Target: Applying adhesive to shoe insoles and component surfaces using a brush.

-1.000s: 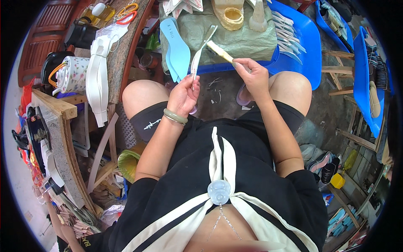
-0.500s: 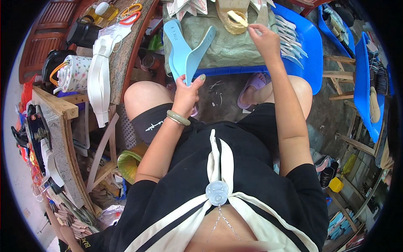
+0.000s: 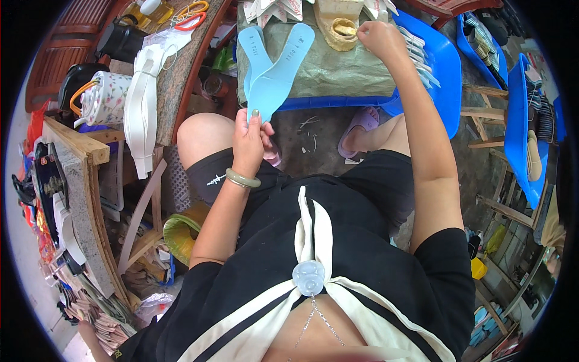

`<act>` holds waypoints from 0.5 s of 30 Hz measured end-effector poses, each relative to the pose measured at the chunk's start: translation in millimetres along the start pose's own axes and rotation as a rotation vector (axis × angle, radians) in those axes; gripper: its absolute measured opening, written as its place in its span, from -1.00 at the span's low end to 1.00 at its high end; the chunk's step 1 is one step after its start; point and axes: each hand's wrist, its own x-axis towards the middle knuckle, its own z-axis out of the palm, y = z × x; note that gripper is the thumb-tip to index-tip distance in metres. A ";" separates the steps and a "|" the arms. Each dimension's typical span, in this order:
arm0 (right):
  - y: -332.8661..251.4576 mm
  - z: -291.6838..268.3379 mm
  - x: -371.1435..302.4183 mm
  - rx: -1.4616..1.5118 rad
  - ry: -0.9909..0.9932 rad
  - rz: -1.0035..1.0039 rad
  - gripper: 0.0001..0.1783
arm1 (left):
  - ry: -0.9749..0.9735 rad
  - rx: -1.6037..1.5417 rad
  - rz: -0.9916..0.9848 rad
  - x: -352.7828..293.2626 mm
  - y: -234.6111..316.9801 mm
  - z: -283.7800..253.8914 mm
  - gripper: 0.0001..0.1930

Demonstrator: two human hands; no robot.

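My left hand (image 3: 249, 142) is closed on the lower ends of two light blue insoles (image 3: 269, 93), thumb on top. They overlap at the held end and fan apart into a V away from me. At the far side my right hand (image 3: 381, 40) is closed on a small pale brush (image 3: 346, 29), mostly hidden by the fingers. Its tip lies inside a crusted tan pot (image 3: 341, 42), against the inner wall. What fills the pot cannot be made out clearly.
A green-grey sheet (image 3: 329, 75) covers the work surface between my knees. White pointed pieces (image 3: 274, 11) lie at its far edge. A blue tray (image 3: 443, 84) with stacked pale pieces stands right. On the left table lie white strips (image 3: 143, 108), orange-handled scissors (image 3: 192, 17) and a floral pot (image 3: 108, 99).
My right hand has brought the brush tip from above the pot's rim down into it. My left hand has turned the insoles, so the right one now shows its flat face.
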 end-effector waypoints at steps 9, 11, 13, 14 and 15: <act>5.0 25.1 -67.9 0.022 0.214 -0.049 -0.82 | -0.038 -0.177 -0.052 -0.3 9.5 10.1 -0.80; 5.2 34.9 -92.3 0.101 0.322 0.048 -0.84 | -0.041 -0.170 -0.041 -0.1 9.6 13.3 -0.78; 3.3 39.7 -112.8 0.295 0.239 0.143 -0.82 | -0.044 -0.080 0.003 0.1 9.8 15.1 -0.75; -2.0 38.0 -122.6 0.491 0.151 0.246 -0.80 | -0.034 -0.081 0.001 0.5 10.2 14.9 -0.75; -6.2 34.5 -133.0 0.494 0.143 0.238 -0.80 | -0.032 -0.099 -0.013 1.4 10.8 15.0 -0.75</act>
